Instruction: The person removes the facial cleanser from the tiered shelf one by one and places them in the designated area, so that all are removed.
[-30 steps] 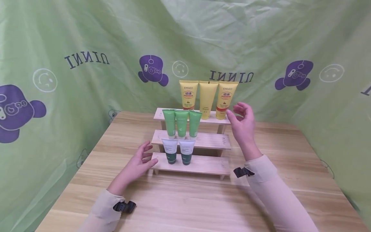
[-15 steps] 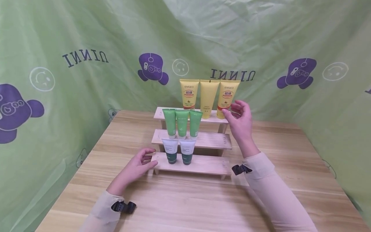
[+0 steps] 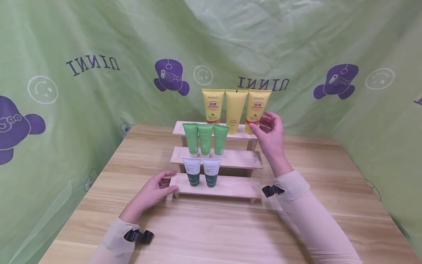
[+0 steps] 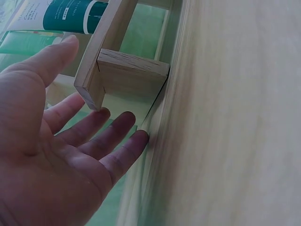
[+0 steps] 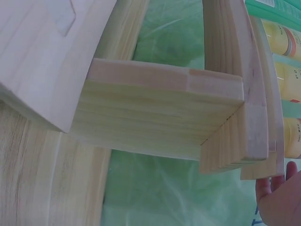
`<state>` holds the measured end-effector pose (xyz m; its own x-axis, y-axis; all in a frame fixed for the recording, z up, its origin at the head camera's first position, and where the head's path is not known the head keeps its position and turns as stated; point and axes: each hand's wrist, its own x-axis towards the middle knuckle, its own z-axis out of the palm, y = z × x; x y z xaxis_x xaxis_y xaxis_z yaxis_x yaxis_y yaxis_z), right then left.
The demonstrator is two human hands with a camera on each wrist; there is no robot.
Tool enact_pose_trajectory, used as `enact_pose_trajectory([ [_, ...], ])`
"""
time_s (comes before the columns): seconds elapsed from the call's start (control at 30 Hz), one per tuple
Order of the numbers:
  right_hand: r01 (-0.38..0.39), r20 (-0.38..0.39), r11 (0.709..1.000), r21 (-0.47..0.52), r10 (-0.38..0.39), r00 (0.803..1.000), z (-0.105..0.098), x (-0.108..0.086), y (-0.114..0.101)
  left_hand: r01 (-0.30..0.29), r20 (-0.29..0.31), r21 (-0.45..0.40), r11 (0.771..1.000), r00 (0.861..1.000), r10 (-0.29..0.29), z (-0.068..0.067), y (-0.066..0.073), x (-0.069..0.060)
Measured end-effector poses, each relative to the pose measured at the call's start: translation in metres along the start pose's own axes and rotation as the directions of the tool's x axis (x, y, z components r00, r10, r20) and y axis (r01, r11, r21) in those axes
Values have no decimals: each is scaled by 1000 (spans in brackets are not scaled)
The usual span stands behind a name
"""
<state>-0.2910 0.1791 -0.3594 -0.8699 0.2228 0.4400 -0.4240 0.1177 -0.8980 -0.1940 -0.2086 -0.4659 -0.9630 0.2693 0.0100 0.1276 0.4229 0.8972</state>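
Evidently the arranging is far along; all the tubes in view stand upright on the three-step wooden stand (image 3: 239,187), caps down, row by row. On the top step the left yellow tube (image 3: 213,102), the middle yellow tube (image 3: 235,108) and the right yellow tube (image 3: 259,101) stand side by side, the middle one with a plainer face than its neighbours; on the middle step stand three green tubes (image 3: 205,141), towards its left half; on the lowest stand two white-and-dark-green tubes (image 3: 211,171), also left of centre.

The right hand (image 3: 274,141) is at the right yellow tube, its thumb in front of the lower part and its other fingers bent at the right side; whether they pinch the tube or merely lie beside it, I cannot tell. The left hand (image 3: 153,192) is at the left end of the lowest step; its fingers are spread, thumb apart, with the board's end between, though contact is unclear.

What is left looks, in my judgement, like slight straightening at most; no loose tube shows on the table (image 3: 197,231).
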Motion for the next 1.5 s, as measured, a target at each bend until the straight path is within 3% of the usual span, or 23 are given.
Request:
enact_pose_trajectory([
  [0.33, 8, 9, 1000, 30, -8, 1000, 4, 1, 6, -19, 27, -1, 1000, 999, 19, 0, -2, -2],
  [1.5, 19, -22, 999, 42, -19, 1000, 7, 5, 10, -9, 14, 24, 1000, 1000, 9, -1, -7, 1],
])
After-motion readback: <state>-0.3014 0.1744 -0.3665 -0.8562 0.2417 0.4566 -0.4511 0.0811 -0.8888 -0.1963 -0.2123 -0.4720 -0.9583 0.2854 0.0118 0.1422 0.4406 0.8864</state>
